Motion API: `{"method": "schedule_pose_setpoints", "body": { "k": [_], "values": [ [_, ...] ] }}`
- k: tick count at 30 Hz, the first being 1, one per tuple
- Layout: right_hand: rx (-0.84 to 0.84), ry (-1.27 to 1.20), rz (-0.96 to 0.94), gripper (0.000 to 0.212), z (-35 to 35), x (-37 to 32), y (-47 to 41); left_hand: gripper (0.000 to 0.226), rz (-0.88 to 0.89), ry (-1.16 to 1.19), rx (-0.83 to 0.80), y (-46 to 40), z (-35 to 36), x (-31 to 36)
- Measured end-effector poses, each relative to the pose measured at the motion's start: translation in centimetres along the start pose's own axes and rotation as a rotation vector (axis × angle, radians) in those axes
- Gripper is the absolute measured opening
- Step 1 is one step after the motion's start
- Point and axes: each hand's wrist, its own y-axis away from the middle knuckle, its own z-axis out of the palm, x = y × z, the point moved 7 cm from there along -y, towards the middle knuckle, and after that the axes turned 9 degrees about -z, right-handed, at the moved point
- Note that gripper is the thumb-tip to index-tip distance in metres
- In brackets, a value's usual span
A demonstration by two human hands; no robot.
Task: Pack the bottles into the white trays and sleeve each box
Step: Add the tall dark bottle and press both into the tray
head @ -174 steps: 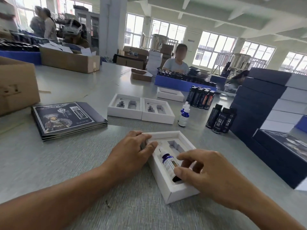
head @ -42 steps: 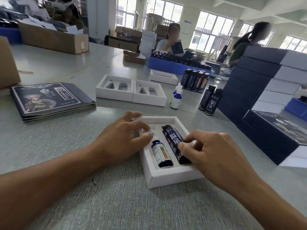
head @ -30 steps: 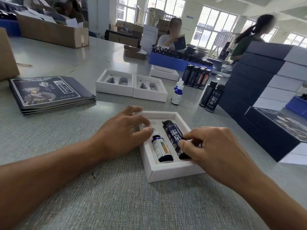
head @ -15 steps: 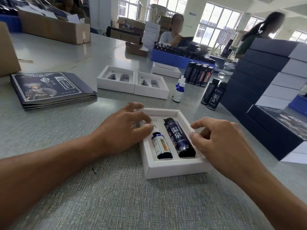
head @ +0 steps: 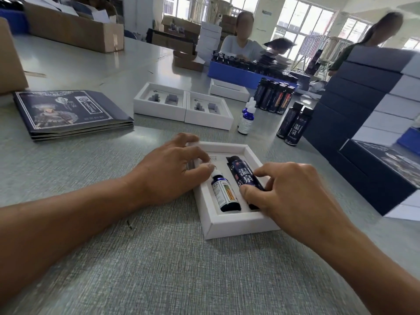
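While left hand steadies tray, right hand pinches dark bottle.

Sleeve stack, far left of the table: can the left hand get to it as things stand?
Probably yes. Bare table lies between the left hand and the sleeve stack, nothing blocking. The hand would first have to let go of the tray.

I'm watching through a single head-worn wide-angle camera, looking forward and down across the grey counter; it's sitting close above the white tray between both forearms, while the room's windows are bending at the upper edge, and no second view is sharing this scene
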Motion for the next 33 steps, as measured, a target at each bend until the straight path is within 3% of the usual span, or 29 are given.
{"method": "schedule_pose_setpoints", "body": {
  "k": [3, 8, 12, 20, 28, 33],
  "values": [
    [0.003, -0.032, 0.026, 0.040, 0.1, 0.7, -0.2, 0.069, 0.002, -0.005, -0.004, 0.0, 0.0, 0.1],
    [0.057, -0.049, 0.042, 0.025, -0.6, 2.1, -0.2, 0.067, 0.008, -0.005, -0.008, 0.0, 0.1, 0.0],
    [0.083, -0.090, -0.041, 0.039, -0.6, 1.4, 0.3, 0.066, 0.008, -0.007, -0.008, 0.0, 0.1, -0.1],
    [-0.072, -0.214, -0.125, 0.034, 0.8, 1.9, -0.2, 0.062, 0.013, -0.001, -0.006, 0.1, -0.1, 0.0],
    [-0.072, -0.219, -0.088, 0.036, 1.8, 2.3, 0.7, 0.048, 0.030, 0.020, -0.004, 0.1, 0.0, 0.1],
    [-0.056, -0.343, -0.048, 0.040, 2.4, 2.4, 1.6, 0.066, 0.010, 0.011, -0.007, 0.1, -0.2, 0.3]
  ]
}}
